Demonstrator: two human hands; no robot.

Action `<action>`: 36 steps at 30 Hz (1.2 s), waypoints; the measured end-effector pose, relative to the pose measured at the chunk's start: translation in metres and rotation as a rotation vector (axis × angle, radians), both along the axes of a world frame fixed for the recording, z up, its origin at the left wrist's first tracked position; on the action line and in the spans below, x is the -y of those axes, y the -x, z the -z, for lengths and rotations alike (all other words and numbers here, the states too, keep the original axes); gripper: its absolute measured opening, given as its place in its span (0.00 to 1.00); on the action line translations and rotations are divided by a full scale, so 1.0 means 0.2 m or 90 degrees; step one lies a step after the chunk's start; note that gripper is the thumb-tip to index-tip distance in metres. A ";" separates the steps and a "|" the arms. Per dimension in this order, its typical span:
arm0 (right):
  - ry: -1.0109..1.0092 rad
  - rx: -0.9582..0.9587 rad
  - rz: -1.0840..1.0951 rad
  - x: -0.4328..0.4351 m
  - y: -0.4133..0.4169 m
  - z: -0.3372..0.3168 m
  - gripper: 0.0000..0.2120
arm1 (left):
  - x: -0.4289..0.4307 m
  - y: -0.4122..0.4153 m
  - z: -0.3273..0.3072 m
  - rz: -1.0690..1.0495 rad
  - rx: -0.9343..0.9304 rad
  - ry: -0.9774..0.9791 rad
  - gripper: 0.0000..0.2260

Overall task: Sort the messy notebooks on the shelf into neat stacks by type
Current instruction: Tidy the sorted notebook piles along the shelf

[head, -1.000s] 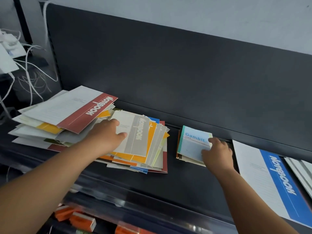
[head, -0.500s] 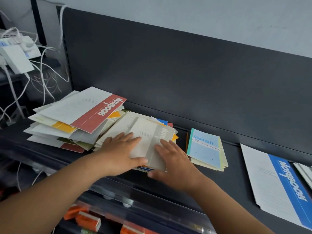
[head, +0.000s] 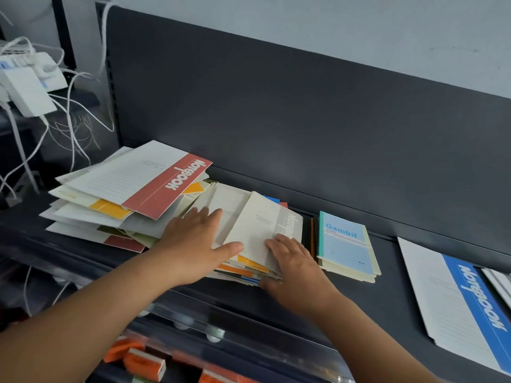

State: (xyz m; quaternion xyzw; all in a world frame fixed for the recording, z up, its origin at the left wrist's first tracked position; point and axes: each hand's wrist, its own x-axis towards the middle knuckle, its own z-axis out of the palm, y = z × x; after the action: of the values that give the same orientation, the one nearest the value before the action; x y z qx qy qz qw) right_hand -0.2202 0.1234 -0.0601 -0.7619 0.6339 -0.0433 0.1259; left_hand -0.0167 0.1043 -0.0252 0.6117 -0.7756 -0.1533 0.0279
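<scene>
Your left hand (head: 197, 241) lies flat and spread on the small notebook pile (head: 249, 261), fingers on the cream covers, clasping nothing. Your right hand (head: 293, 268) presses open-palmed on the grey-banded notebook (head: 262, 228) topping that pile, its thumb at the pile's near edge; it pins rather than clasps. That top notebook runs its long axis away from you, tilted slightly right, with the printed band along its right side. The pile sits mid-shelf (head: 359, 299), near the front lip, its lower sheets fanned out unevenly. Just left, overlapping it, sprawls the larger heap topped by the red-banded notebook (head: 154, 181), angled toward the back panel. Just right, with a narrow gap, stands the Gambit stack (head: 345, 244). Well right lies the blue-banded notebook (head: 459, 305), with bare shelf between.
</scene>
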 end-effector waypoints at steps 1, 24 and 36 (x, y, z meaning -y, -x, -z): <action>0.005 -0.006 -0.003 0.00 -0.01 0.01 0.36 | 0.00 0.00 0.00 -0.001 0.025 -0.009 0.35; 0.068 -0.011 -0.093 0.00 -0.07 0.03 0.28 | 0.13 -0.07 0.04 -0.243 -0.449 -0.028 0.17; -0.001 0.063 -0.137 -0.04 -0.12 0.00 0.36 | 0.08 -0.04 0.03 -0.370 -0.680 -0.250 0.08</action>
State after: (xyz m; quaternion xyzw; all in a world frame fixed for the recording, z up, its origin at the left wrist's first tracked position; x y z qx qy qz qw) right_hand -0.1964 0.1313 -0.0594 -0.8223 0.5416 -0.0666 0.1614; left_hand -0.0093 0.0875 -0.0311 0.6302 -0.4143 -0.5628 0.3384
